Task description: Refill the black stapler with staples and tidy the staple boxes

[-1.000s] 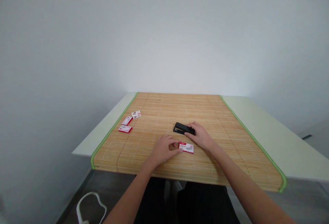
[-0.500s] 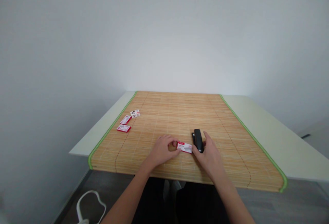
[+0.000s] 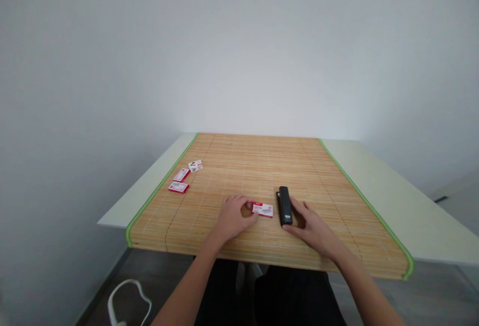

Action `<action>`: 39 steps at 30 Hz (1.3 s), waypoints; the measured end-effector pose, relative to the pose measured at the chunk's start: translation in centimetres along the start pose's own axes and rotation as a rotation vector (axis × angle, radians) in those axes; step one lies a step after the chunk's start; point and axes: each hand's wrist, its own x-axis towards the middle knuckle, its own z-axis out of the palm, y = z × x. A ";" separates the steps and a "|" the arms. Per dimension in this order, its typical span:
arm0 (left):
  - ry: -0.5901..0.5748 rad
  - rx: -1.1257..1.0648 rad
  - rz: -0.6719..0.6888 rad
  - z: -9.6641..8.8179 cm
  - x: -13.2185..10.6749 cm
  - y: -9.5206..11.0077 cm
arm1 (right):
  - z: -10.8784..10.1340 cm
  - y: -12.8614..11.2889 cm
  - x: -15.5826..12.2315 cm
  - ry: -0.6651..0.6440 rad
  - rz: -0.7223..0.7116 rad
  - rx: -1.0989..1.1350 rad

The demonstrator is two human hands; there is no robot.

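Observation:
A black stapler lies on the bamboo mat, pointing away from me. To its left sits a small red and white staple box. My left hand pinches the left end of that box with curled fingers. My right hand rests on the mat just right of the stapler, fingers stretched out and near its side, holding nothing.
Three more red and white staple boxes lie near the mat's left green edge. The mat covers a pale table against a white wall. A white cable lies on the floor at lower left.
My right hand turned the stapler from lying crosswise to pointing away, drew it nearer, then let go and opened. My left hand kept hold of the staple box.

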 end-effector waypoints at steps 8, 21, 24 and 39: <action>0.025 0.047 -0.043 0.1 0.1 -0.4 | 0.4 1.6 3.6 0.023 -0.079 -0.067; -0.026 0.047 -0.013 -0.1 0.2 -0.3 | 0.5 1.7 3.5 0.072 -0.105 -0.077; 0.043 0.081 -0.046 0.4 -0.1 0.1 | 0.5 1.6 3.4 0.061 -0.106 -0.087; -0.116 -0.045 0.028 -0.8 1.1 -0.7 | 0.5 1.5 3.4 0.074 -0.128 -0.091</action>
